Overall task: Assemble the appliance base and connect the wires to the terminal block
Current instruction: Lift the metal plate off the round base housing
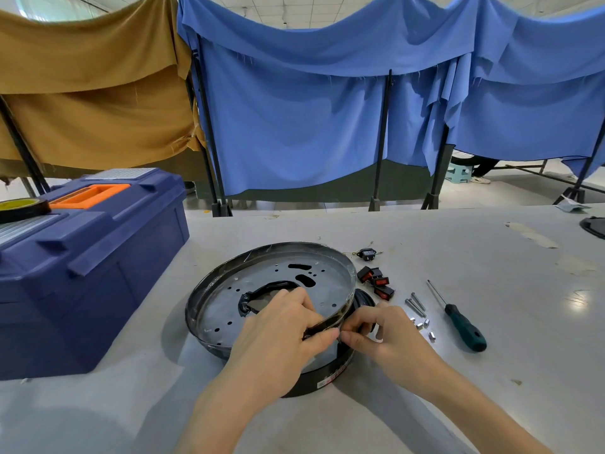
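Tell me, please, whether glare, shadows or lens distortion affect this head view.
Head view: the wide lens bows and splays the curtain poles; a light glares off the table at right; soft shadows lie beneath both forearms; the left hand, right hand and metal plate are sharp.

A workshop assembly station: a grey bench (491, 388) with a toolbox (91, 257) left of the fingers (302, 301), a screwdriver (465, 326), bolts (415, 304) and switches (376, 280) just right of them, blue and tan cloth screens (294, 126) on metal stands (381, 142) beyond.
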Action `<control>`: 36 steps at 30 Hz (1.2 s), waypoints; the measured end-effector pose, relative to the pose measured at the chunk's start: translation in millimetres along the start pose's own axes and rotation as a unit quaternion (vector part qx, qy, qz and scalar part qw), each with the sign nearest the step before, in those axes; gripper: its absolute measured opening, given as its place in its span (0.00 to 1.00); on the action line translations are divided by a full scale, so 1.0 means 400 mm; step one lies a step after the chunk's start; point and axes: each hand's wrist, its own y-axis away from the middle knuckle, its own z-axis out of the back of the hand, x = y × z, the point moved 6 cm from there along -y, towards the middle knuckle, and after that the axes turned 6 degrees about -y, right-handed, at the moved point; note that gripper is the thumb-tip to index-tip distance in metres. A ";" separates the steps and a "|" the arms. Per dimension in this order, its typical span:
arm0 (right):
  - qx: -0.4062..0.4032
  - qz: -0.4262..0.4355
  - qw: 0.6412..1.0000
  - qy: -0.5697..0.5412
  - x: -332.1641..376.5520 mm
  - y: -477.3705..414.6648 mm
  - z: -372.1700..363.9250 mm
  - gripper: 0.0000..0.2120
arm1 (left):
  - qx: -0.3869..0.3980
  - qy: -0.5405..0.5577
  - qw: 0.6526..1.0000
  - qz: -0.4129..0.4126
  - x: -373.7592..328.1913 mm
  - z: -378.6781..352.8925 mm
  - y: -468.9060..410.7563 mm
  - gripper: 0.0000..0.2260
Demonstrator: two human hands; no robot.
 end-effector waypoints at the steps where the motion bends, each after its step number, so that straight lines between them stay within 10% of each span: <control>1: 0.001 0.002 1.000 0.002 0.001 0.000 0.000 0.06 | 0.002 -0.002 1.000 0.001 -0.002 0.000 -0.001 0.14; 30: 0.066 0.011 0.995 -0.068 0.026 0.003 0.014 0.14 | 0.018 -0.050 0.998 -0.022 -0.046 -0.012 0.005 0.13; 36: -0.064 -0.079 0.984 -0.144 -0.026 0.003 0.066 0.13 | 0.029 -0.101 0.994 -0.029 -0.054 -0.027 0.008 0.14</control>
